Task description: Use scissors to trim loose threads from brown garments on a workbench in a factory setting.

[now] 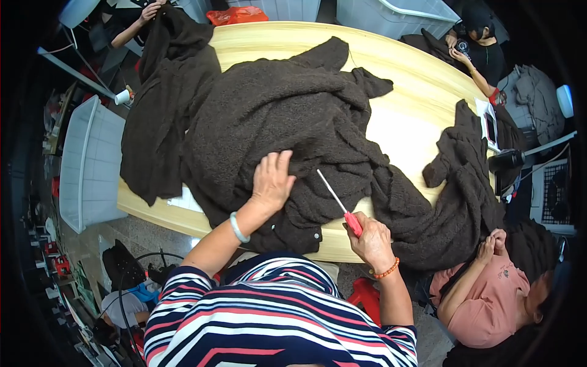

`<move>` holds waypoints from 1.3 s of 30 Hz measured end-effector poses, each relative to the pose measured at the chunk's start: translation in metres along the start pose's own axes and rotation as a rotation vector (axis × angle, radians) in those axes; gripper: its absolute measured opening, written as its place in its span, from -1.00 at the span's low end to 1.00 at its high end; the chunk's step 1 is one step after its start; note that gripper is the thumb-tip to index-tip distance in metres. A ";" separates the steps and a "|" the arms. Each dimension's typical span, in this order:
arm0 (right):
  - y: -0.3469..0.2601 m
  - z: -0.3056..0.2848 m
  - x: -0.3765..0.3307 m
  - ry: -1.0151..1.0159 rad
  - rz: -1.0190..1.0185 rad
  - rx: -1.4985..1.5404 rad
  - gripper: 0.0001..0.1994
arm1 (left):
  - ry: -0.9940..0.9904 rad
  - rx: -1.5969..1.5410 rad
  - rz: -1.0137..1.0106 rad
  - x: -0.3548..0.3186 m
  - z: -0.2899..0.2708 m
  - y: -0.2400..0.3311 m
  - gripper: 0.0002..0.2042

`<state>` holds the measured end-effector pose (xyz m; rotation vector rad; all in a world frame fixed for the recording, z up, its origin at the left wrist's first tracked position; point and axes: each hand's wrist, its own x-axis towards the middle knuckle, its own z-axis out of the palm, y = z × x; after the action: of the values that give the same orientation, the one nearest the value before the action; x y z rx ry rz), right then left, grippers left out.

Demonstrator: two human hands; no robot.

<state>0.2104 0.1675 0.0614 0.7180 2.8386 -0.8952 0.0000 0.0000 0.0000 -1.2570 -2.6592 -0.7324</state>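
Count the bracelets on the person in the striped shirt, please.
2: a pale bangle on the wrist of the left hand, and an orange beaded bracelet on the wrist of the right hand, which holds a red-handled tool. None seems hidden.

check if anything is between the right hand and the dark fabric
Only the red-handled tool held in the right hand, its thin shaft over the dark fabric; nothing else visible stands between them.

An orange-red bag (237, 16) lies beside a pale plastic bin (288, 10).
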 end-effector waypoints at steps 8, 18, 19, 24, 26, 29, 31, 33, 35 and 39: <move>-0.006 0.002 -0.014 -0.004 -0.037 0.031 -0.85 | -0.093 -0.662 -0.293 0.000 -0.010 -0.029 -0.84; -0.001 -0.003 -0.009 0.087 -0.042 0.055 -0.87 | -0.129 -1.658 -0.650 0.061 -0.059 -0.002 -0.70; -0.002 -0.002 -0.008 0.078 -0.041 0.053 -0.87 | -0.249 -1.541 -0.623 0.064 -0.057 -0.009 -0.69; -0.016 -0.010 0.002 0.058 -0.049 0.024 -0.85 | -0.450 -1.455 -0.620 0.077 -0.034 -0.036 -0.80; -0.025 -0.013 0.007 0.031 -0.059 -0.023 -0.85 | -0.422 -1.509 -0.660 0.072 -0.022 -0.043 -0.80; -0.037 -0.011 0.009 -0.056 -0.197 -0.066 -0.83 | -0.412 -1.567 -0.700 0.068 -0.011 -0.054 -0.80; -0.040 -0.013 0.012 -0.091 -0.250 -0.067 -0.83 | -0.431 -1.638 -0.769 0.066 -0.009 -0.056 -0.79; -0.042 -0.017 0.019 -0.035 -0.119 -0.046 -0.83 | -0.440 -1.713 -0.749 0.065 -0.014 -0.055 -0.79; -0.043 -0.019 0.028 0.001 -0.102 -0.081 -0.83 | -0.448 -1.789 -0.728 0.065 -0.015 -0.056 -0.79; -0.042 -0.005 0.033 -0.031 -0.193 -0.093 -0.83 | -0.482 -1.842 -0.748 0.066 -0.010 -0.068 -0.73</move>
<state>0.1621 0.1539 0.0808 0.4213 2.9364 -0.7834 -0.0950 0.0043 0.0020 -0.1702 -2.0947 -3.7343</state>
